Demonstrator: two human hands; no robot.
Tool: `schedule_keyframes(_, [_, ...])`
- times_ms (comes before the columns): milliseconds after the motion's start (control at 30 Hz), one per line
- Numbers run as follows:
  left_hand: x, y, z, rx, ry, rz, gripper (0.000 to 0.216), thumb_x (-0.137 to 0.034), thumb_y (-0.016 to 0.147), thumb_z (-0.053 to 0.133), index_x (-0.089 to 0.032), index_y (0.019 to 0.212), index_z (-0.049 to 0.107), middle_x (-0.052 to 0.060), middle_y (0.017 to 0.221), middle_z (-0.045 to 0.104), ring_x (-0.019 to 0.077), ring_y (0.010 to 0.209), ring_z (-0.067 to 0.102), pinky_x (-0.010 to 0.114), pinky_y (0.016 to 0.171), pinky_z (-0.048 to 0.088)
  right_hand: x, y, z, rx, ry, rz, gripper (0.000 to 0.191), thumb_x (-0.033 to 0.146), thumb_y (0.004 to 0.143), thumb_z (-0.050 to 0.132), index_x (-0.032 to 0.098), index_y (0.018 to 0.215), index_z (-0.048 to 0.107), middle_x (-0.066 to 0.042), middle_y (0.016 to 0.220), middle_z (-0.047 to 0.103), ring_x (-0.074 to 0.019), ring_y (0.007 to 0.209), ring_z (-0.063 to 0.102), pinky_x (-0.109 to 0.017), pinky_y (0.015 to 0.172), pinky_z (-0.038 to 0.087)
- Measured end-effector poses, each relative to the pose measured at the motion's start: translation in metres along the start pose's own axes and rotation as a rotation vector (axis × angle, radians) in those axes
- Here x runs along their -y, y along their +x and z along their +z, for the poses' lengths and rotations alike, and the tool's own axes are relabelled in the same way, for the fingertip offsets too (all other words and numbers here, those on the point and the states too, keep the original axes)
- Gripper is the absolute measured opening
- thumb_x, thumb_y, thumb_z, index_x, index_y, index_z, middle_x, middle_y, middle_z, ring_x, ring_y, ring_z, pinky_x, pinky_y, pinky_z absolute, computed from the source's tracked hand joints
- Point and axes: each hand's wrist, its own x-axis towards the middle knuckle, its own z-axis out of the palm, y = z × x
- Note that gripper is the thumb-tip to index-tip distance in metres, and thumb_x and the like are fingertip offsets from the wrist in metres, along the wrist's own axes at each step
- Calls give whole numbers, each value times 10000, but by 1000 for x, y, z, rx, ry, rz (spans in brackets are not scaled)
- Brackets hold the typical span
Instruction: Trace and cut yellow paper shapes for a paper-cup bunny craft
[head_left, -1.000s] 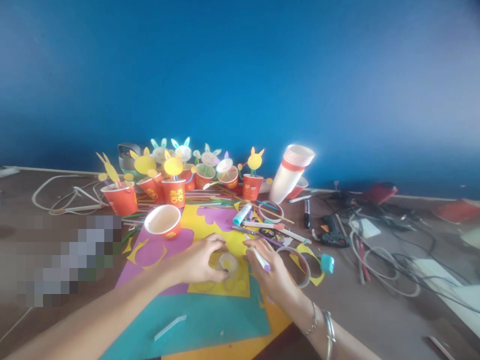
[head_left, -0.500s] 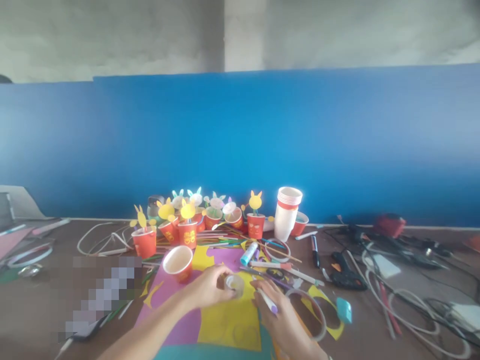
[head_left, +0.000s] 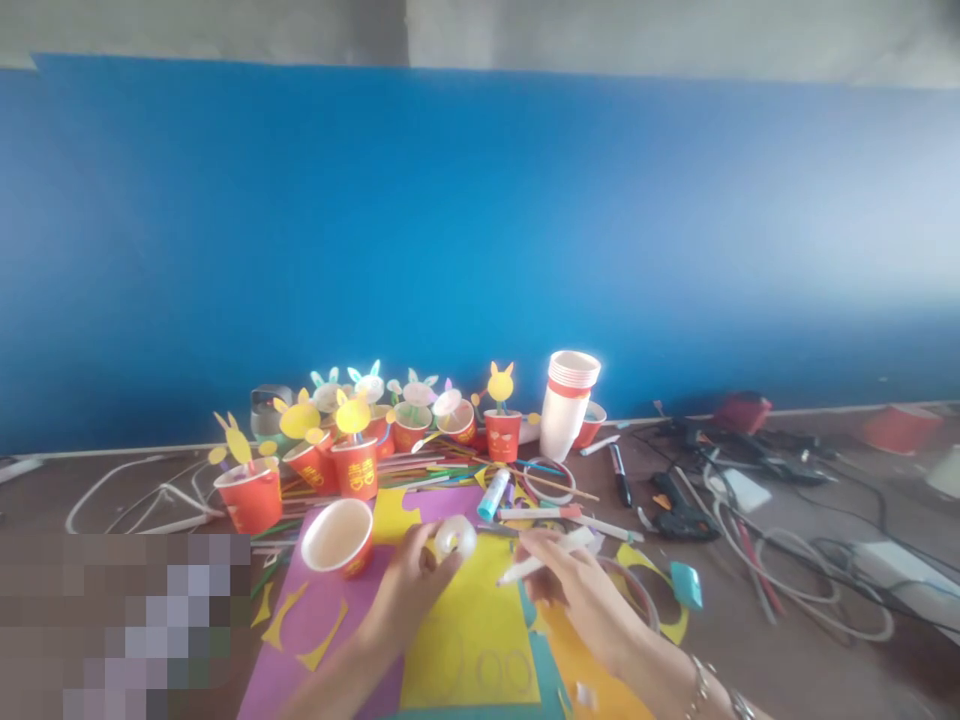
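Observation:
My left hand (head_left: 411,585) is closed on a small clear tape roll (head_left: 456,536), lifted a little above the yellow paper sheet (head_left: 471,640). My right hand (head_left: 581,590) grips a white marker pen (head_left: 546,556), its tip pointing left toward the roll. Faint drawn ovals show low on the yellow sheet. A red paper cup (head_left: 338,537) stands open just left of my left hand, on a purple sheet (head_left: 315,640).
Several red cups with paper bunny toppers (head_left: 356,440) line the back of the brown table, beside a stack of white cups (head_left: 568,402). Coloured sticks, a glue stick (head_left: 492,494), tape rings, a black glue gun (head_left: 675,510) and tangled cables (head_left: 780,560) lie to the right. A blue wall rises behind.
The left hand lifted the tape roll off the yellow sheet. The right hand swung the pen so it lies across, pointing left. The camera tilted upward.

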Motion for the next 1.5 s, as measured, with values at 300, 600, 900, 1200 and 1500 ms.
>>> schedule_keyframes(300, [-13,-7,-12,64,-125,2,466,-522,811,515,-182,1130,502,-9,708,541,170,665,547,271,620,426,-30,14,14,127,-309,-105,232,338,770,590,188,631,481,33,550,515,-115,510,453,-230,478,344])
schedule_keyframes(600, [-8,-6,-12,78,-175,-17,449,-505,814,533,-190,1132,492,-19,697,539,156,644,542,259,602,416,-26,8,11,143,-377,-109,240,285,784,531,209,618,375,69,533,384,-91,489,340,-216,453,301])
schedule_keyframes(900, [-8,-5,-12,87,-172,-22,477,-500,812,537,-172,1154,480,-8,708,567,161,663,558,268,632,432,-35,10,12,103,-412,-121,263,234,792,495,222,596,318,79,489,315,-81,449,292,-208,409,270])
schedule_keyframes(1200, [-8,-6,-12,72,-145,-40,514,-522,793,549,-180,1173,487,1,734,574,173,689,559,271,639,430,-36,13,13,128,-436,-144,251,203,759,504,214,578,331,72,505,354,-81,462,330,-202,410,285])
schedule_keyframes(1500, [0,-3,-7,50,-134,-7,512,-517,775,578,-192,1160,494,15,803,595,170,699,546,269,648,426,-25,14,14,150,-397,-79,201,265,765,514,215,611,395,53,482,471,-105,454,420,-220,435,344])
